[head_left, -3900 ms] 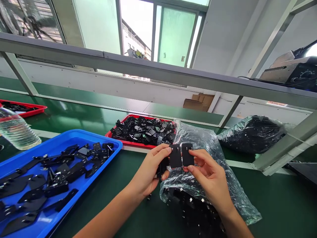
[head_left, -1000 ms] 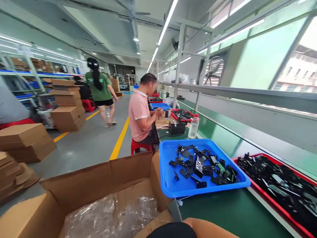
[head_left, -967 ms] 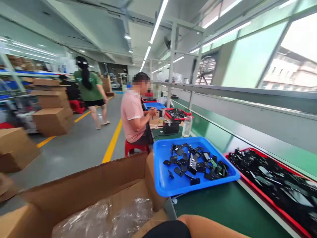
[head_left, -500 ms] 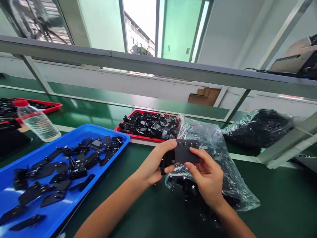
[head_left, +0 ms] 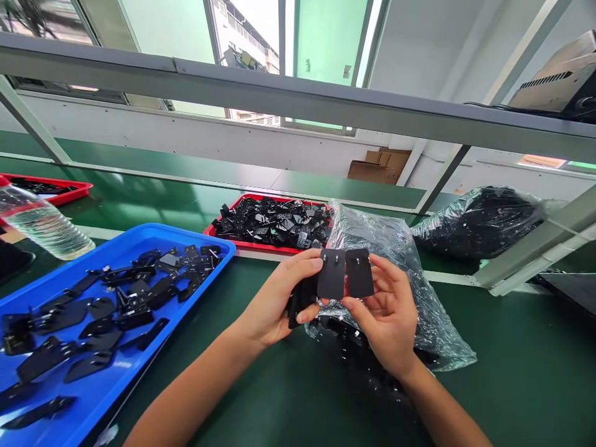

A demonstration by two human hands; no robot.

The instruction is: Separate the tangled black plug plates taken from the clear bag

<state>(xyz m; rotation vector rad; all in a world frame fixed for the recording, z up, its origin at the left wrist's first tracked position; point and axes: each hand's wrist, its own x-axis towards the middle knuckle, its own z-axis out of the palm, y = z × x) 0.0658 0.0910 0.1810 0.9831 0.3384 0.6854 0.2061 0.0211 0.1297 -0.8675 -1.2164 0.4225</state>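
Observation:
My left hand (head_left: 272, 301) is closed around a black bundle (head_left: 302, 299) of flat parts. At the front of it, a black plate (head_left: 331, 280) with rounded corners and small shiny studs sticks out from under the thumb. My right hand (head_left: 393, 326) pinches a similar black plate (head_left: 360, 280) with a stud near its top. A narrow gap separates the two plates, held side by side above the green table. Under my hands, loose black parts (head_left: 349, 338) lie at the mouth of a clear plastic bag (head_left: 433, 313).
A blue tray (head_left: 153, 230) of black parts stands at the left. Behind are a red tray (head_left: 267, 248) heaped with small black pieces and a tilted water bottle (head_left: 51, 226). A filled bag (head_left: 488, 223) sits at right, below the shelf beam (head_left: 279, 96).
The two plates, which were together or overlapping, are now side by side with a gap. My hands have shifted slightly left in the picture, and the view has tilted down.

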